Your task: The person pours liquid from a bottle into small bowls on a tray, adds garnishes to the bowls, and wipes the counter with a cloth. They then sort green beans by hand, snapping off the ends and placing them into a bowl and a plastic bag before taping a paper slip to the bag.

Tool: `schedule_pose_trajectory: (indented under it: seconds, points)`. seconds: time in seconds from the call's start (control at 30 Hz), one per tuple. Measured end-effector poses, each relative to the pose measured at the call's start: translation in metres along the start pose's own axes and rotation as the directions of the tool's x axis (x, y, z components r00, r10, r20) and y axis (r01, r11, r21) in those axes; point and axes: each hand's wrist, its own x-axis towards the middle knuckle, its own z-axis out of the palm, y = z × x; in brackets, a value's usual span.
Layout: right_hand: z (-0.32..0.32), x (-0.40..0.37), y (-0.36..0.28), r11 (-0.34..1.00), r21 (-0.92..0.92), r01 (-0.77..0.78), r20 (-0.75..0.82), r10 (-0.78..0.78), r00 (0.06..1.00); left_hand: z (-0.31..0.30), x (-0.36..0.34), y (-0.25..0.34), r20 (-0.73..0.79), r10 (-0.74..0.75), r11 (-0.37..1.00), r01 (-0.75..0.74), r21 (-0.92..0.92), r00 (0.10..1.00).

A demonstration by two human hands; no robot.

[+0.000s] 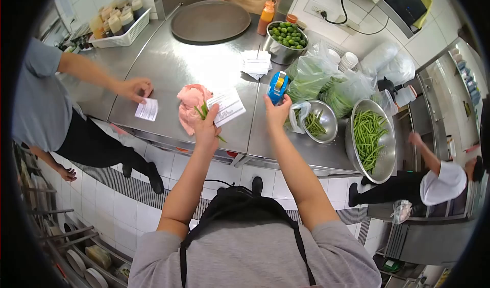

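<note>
Two full hands to the right of the pink cloth

My left hand (205, 131), just beside the pink cloth (192, 96), closes on a few green beans (204, 110) and a printed slip (230, 108), probably so that one hand can carry both. My right hand (277, 115), farther right of the cloth, grips a blue tape dispenser (278, 86) from below, maybe for keeping it steady. Farthest right of the cloth, the large bowl (389, 160) with more beans stands near the edge of the counter (236, 137), I think for easy reach. To the left of the cloth, a co-worker's hand (135, 88) pinches another slip (147, 110).

My fingers cover the middle of the beans, so I cannot count them. The print is too small to read. I cannot tell whether the tape has a loose end, or whether something lies under the cloth.
</note>
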Motion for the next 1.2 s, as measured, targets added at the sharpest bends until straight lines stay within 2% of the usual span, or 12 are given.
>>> schedule_pose_trajectory:
  seconds: [0.03, 0.23, 0.43, 0.63, 0.67, 0.7, 0.77, 0.83, 0.9, 1.0, 1.13, 1.2]
  points:
    - [0.008, 0.003, -0.001, 0.979, -0.194, 0.065, -0.051, -0.076, 0.996, 0.005, 0.005, 0.002, 0.014, 0.021, 0.999, -0.02, -0.038, 1.0]
    - [0.017, 0.015, -0.006, 0.967, -0.255, -0.016, -0.095, -0.009, 0.995, 0.035, 0.041, 0.009, 0.164, 0.012, 0.991, 0.009, -0.131, 0.986]
    - [-0.019, -0.046, -0.012, 0.988, -0.032, 0.152, 0.252, -0.139, 0.958, 0.092, 0.088, -0.015, 0.365, -0.038, 0.973, -0.049, 0.227, 0.93]
    - [-0.037, -0.041, -0.02, 0.979, -0.162, 0.122, 0.493, -0.027, 0.87, 0.083, 0.125, -0.072, 0.469, -0.186, 0.979, 0.205, 0.01, 0.863]
    - [-0.039, -0.028, -0.021, 0.985, -0.094, -0.147, 0.624, 0.174, 0.762, 0.08, 0.128, -0.073, 0.499, -0.158, 0.976, 0.212, -0.054, 0.852]
    - [-0.041, -0.021, -0.026, 0.983, -0.099, -0.156, 0.617, 0.184, 0.765, 0.08, 0.128, -0.072, 0.5, -0.17, 0.974, 0.223, -0.048, 0.849]
    - [-0.046, -0.015, -0.045, 0.742, 0.079, -0.666, 0.665, 0.458, 0.59, 0.081, 0.126, -0.068, 0.411, -0.106, 0.97, 0.184, -0.157, 0.905]
    - [-0.05, -0.01, -0.049, 0.729, 0.146, -0.668, 0.589, 0.479, 0.651, 0.083, 0.126, -0.066, 0.418, -0.062, 0.972, 0.15, -0.18, 0.906]
    - [-0.057, -0.01, -0.048, 0.983, -0.108, 0.149, 0.412, -0.092, 0.906, 0.083, 0.126, -0.069, 0.395, -0.031, 0.986, 0.094, -0.14, 0.918]
    - [-0.064, -0.01, -0.049, 0.98, -0.128, -0.153, 0.48, 0.196, 0.855, 0.082, 0.128, -0.069, 0.394, -0.019, 0.974, 0.106, -0.2, 0.919]
    - [-0.068, -0.026, -0.056, 0.988, -0.131, -0.083, 0.486, 0.137, 0.863, 0.074, 0.134, -0.066, 0.39, -0.076, 0.896, 0.234, -0.377, 0.918]
    - [-0.066, -0.06, -0.069, 0.986, -0.019, 0.168, 0.601, -0.123, 0.79, 0.072, 0.141, -0.067, 0.425, -0.086, 0.865, 0.279, -0.417, 0.901]
